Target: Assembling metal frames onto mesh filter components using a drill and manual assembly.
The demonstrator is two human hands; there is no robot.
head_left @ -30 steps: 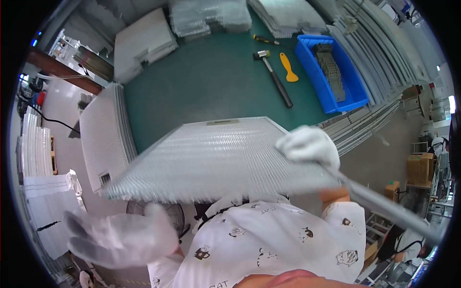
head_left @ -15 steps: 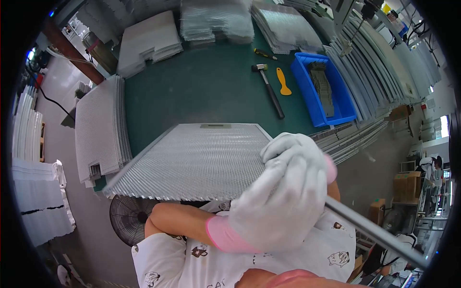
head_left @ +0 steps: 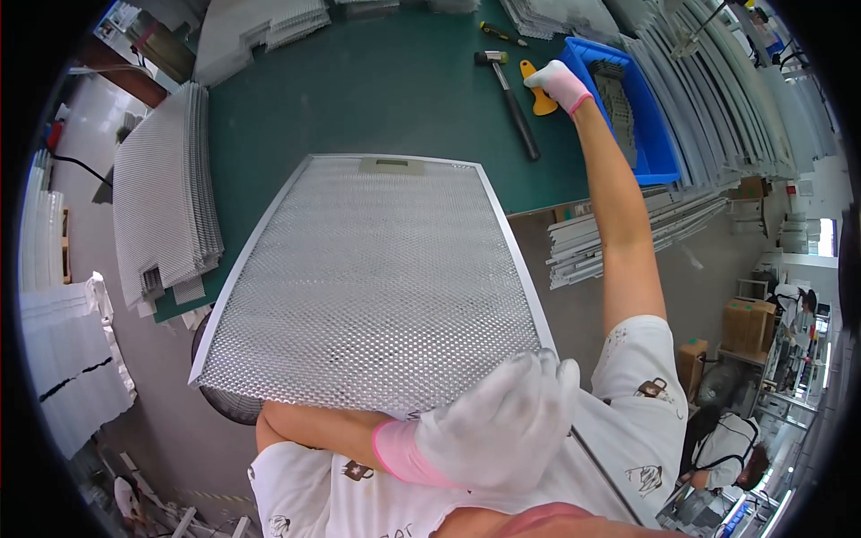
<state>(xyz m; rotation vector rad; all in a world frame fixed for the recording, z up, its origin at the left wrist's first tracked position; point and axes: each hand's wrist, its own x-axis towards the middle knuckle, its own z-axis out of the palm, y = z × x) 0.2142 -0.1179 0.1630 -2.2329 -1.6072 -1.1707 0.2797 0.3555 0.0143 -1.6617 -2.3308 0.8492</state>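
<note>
My left hand [head_left: 502, 421], in a white glove with a pink cuff, closes on the near right corner of a framed metal mesh panel [head_left: 377, 278]. The panel lies tilted toward me, its far end over the table. Pale rails edge its far end and both sides; bare mesh shows along the near edge. A metal strip [head_left: 610, 475] runs from beside my left hand down toward the lower right. My right hand [head_left: 560, 85], gloved too, reaches far right with its fingers closed on a yellow scraper [head_left: 543, 102] lying on the table. The fingertips are partly hidden.
Left of the scraper lie a black-handled hammer [head_left: 509, 103] and a yellow-black hand tool [head_left: 502, 34]. A blue bin [head_left: 659, 148] holds grey metal pieces. Mesh sheets [head_left: 166, 188] are stacked on the green table's [head_left: 359, 99] left. Long rails [head_left: 619, 238] lie beyond its right edge.
My right hand has moved from beside the left hand out to the scraper. The panel now shows more of its face, and the metal strip has swung closer to my body.
</note>
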